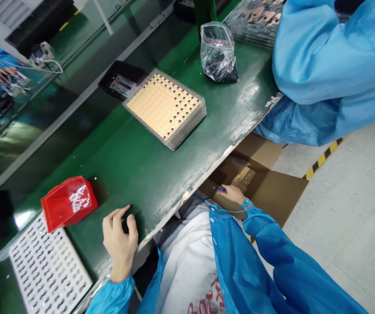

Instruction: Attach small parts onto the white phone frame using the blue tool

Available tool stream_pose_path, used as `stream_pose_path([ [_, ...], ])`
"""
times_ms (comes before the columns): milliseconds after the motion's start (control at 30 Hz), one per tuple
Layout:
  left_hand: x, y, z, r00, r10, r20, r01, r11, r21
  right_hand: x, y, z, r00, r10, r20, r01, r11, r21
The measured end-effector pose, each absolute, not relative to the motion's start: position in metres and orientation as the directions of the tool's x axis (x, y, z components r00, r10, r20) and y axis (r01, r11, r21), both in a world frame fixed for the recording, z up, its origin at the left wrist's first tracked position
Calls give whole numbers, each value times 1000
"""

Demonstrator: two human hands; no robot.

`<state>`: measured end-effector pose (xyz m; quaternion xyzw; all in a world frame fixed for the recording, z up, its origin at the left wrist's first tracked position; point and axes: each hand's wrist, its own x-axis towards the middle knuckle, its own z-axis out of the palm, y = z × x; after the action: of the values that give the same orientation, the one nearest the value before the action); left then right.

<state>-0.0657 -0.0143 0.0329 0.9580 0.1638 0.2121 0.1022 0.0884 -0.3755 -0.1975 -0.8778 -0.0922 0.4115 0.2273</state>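
Note:
My left hand (120, 237) rests at the front edge of the green workbench (122, 174), thumb and index finger apart, with nothing between them. Below the bench edge, my right hand (233, 195) is closed around a slim blue pen-like tool (220, 189); its exact kind is too small to tell. That hand is over an open cardboard box (272, 194) with flat tan pieces (244, 178) inside. Nearest my left hand is a red bin (66, 203) holding small white bits, tilted partly over a white tray (50, 266) with rows of slots.
A stack of clear trays (164, 107) with small dark parts sits mid-bench, beside a black device (122, 78). Farther right are a zip bag (218, 52) and more stacked trays (252, 22). A co-worker's blue sleeve (331, 56) reaches over the bench at right.

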Motion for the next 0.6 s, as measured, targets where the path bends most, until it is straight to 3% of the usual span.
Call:
stream_pose_path([
  [133, -63, -17, 34, 863, 323, 389, 247, -941, 233, 91, -376, -201, 615, 441, -654, -72, -794, -603],
  [300, -60, -21, 35, 856, 293, 426, 237, -954, 182, 101, -375, -216, 613, 465, -639, -162, -717, -677],
  [600, -65, -20, 39, 875, 195, 443, 166, -981, 104, 89, -365, -214, 564, 463, -683, -385, -585, -714],
])
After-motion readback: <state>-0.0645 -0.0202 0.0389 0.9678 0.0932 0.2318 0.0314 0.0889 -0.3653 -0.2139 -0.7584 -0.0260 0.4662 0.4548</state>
